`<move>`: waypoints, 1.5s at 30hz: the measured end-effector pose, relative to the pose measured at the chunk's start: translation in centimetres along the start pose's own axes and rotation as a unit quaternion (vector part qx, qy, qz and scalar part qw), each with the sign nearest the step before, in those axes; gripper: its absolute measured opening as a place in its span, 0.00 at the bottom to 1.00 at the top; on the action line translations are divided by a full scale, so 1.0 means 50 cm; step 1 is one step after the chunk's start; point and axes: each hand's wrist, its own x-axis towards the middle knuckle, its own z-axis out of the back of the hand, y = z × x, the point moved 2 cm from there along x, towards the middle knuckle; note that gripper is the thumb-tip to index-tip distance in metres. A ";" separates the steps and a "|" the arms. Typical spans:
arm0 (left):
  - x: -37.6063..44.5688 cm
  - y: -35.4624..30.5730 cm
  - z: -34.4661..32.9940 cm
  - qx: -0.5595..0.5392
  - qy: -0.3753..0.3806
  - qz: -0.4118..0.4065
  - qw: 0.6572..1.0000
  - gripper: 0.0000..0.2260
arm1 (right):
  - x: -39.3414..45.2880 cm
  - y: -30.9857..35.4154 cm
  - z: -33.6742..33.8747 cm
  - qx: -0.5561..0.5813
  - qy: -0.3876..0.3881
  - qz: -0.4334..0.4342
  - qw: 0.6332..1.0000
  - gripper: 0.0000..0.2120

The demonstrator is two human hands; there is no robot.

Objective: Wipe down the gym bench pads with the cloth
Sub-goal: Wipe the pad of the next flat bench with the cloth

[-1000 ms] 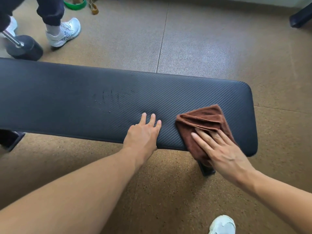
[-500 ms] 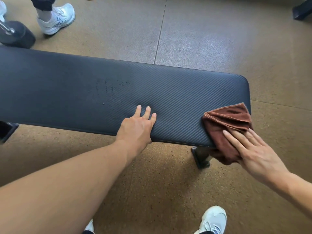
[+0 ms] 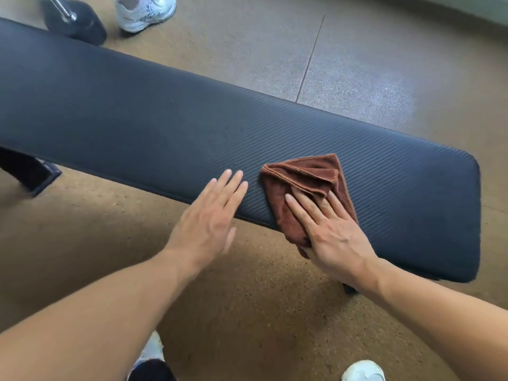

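Both hands were laid flat with fingers extended: the right hand [image 3: 334, 232] was pressed on the folded brown terry cloth [image 3: 303, 185], the left hand [image 3: 210, 220] rested bare just beside it on the table's near edge. Even pressure and overlapping strokes would be needed across the black, ribbed, round-cornered bench pad [image 3: 137, 125].

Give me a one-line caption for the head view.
Right hand presses a brown cloth flat on the black bench pad; left hand rests open beside it.
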 end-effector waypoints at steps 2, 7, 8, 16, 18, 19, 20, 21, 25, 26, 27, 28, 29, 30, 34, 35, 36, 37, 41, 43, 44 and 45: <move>-0.041 0.075 0.001 0.029 -0.003 0.017 0.999 0.41 | 0.042 0.047 0.006 -0.003 -0.014 -0.006 1.000 0.39; -0.123 0.199 -0.001 0.066 0.050 0.058 0.995 0.44 | 0.200 0.189 0.036 0.016 -0.033 0.027 0.999 0.39; -0.132 0.215 0.001 0.070 0.057 0.059 0.994 0.44 | 0.233 0.215 0.043 0.019 -0.037 0.038 0.998 0.38; -0.082 0.296 0.064 0.086 0.110 0.078 0.987 0.43 | 0.180 0.173 0.056 0.061 0.019 -0.030 0.997 0.33; -0.049 0.310 0.076 0.095 0.141 0.090 0.981 0.42 | 0.102 0.119 0.061 0.110 0.025 -0.153 0.982 0.34; -0.038 0.314 0.076 0.095 0.158 0.091 0.979 0.42 | 0.080 0.104 0.070 0.138 0.026 -0.207 0.968 0.34; -0.032 0.316 0.074 0.091 0.171 0.091 0.977 0.43 | 0.075 0.097 0.081 0.161 0.032 -0.246 0.955 0.33; -0.031 0.318 0.070 0.082 0.180 0.091 0.976 0.45 | 0.086 0.099 0.089 0.173 0.038 -0.273 0.945 0.34; -0.034 0.332 0.065 0.049 0.192 0.070 0.978 0.54 | 0.195 0.102 0.101 0.172 0.035 -0.316 0.932 0.40; -0.037 0.336 0.066 0.050 0.190 0.062 0.979 0.54 | 0.235 0.102 0.106 0.170 0.026 -0.311 0.935 0.40; -0.039 0.340 0.066 0.049 0.181 0.059 0.981 0.54 | 0.283 0.107 0.112 0.164 0.017 -0.297 0.941 0.38; -0.041 0.342 0.066 0.045 0.167 0.059 0.983 0.53 | 0.338 0.122 0.122 0.153 0.007 -0.276 0.949 0.37; -0.045 0.341 0.065 0.038 0.155 0.062 0.985 0.52 | 0.396 0.146 0.134 0.142 -0.002 -0.249 0.958 0.36; -0.049 0.339 0.062 0.029 0.144 0.065 0.987 0.52 | 0.452 0.179 0.147 0.132 -0.009 -0.218 0.967 0.35; -0.062 0.345 0.047 0.003 0.095 0.071 0.993 0.48 | 0.568 0.252 0.166 0.106 -0.030 -0.095 0.989 0.33; -0.061 0.348 0.044 -0.004 0.080 0.075 0.994 0.47 | 0.567 0.240 0.167 0.101 -0.036 -0.070 0.992 0.32; -0.059 0.348 0.042 -0.016 0.072 0.078 0.994 0.43 | 0.557 0.217 0.166 0.102 -0.040 -0.054 0.992 0.31; -0.056 0.345 0.042 -0.031 0.062 0.083 0.994 0.39 | 0.540 0.189 0.167 0.106 -0.039 -0.051 0.992 0.29; -0.040 0.326 0.055 -0.069 0.041 0.124 0.989 0.32 | 0.444 0.038 0.154 0.123 -0.053 -0.141 0.981 0.27; -0.006 0.315 0.064 -0.063 0.052 0.100 0.992 0.33 | 0.369 -0.053 0.153 0.137 -0.068 -0.211 0.966 0.25; 0.019 0.313 0.071 -0.063 0.061 0.094 0.992 0.35 | 0.335 -0.090 0.157 0.142 -0.077 -0.243 0.957 0.24; 0.052 0.313 0.080 -0.061 0.077 0.096 0.991 0.38 | 0.309 -0.122 0.162 0.145 -0.081 -0.274 0.947 0.22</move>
